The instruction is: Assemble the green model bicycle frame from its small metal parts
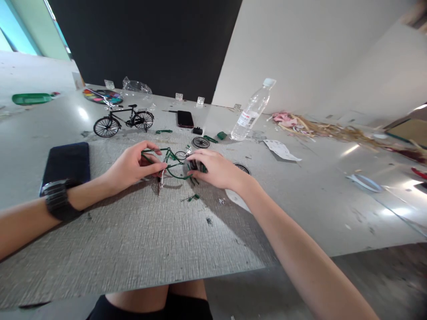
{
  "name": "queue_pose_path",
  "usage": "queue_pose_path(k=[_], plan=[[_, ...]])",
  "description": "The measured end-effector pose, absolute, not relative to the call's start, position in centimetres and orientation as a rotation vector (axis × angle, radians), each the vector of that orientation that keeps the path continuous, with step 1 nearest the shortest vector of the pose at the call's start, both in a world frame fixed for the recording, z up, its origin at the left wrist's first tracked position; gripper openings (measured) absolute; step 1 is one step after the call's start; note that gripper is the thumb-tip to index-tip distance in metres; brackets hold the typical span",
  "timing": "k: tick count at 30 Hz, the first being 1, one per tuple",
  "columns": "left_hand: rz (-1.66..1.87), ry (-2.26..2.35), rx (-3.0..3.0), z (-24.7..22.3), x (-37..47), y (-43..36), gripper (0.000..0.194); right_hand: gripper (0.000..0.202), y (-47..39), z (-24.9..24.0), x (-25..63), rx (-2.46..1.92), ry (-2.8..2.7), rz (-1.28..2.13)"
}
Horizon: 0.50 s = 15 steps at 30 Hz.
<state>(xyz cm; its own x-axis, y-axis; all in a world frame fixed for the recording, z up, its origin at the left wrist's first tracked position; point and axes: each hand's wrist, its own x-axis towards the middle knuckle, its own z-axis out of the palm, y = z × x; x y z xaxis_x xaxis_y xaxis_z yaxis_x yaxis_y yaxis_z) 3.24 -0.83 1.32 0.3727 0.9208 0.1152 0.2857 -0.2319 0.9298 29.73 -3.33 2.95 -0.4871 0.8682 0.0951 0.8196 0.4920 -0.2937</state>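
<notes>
My left hand [135,165] pinches a thin green model bicycle frame [169,155] between thumb and fingers, above the grey textured mat [133,240]. To the right, my right hand [213,168] is closed at the frame's other end, its fingertips around small dark and green parts that I cannot make out. Just beyond the fingers lies a small black spoked wheel [201,142]. A second wheel [242,169] is partly hidden behind my right wrist. A small green piece [193,197] rests on the mat below the hands.
An assembled black model bicycle [123,121] stands at the back left, near a paint palette [103,96]. A dark phone [66,164] lies left, another phone [185,119] farther back. A plastic bottle [250,113] and paper sheet [282,150] are right; the table's front edge [167,283] is near my legs.
</notes>
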Motion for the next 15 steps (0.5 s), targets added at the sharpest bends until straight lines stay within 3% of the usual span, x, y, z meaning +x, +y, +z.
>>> queue_pose_path(k=[6, 15], plan=[[0.917, 1.074, 1.704, 1.4, 3.4, -0.9, 0.029, 0.034, -3.4, 3.4, 30.0, -1.419, -2.430, 0.292], [1.008, 1.002, 1.449, 1.1, 3.7, -1.0, 0.023, 0.043, -3.8, 3.2, 28.7, -1.465, -2.417, 0.288]])
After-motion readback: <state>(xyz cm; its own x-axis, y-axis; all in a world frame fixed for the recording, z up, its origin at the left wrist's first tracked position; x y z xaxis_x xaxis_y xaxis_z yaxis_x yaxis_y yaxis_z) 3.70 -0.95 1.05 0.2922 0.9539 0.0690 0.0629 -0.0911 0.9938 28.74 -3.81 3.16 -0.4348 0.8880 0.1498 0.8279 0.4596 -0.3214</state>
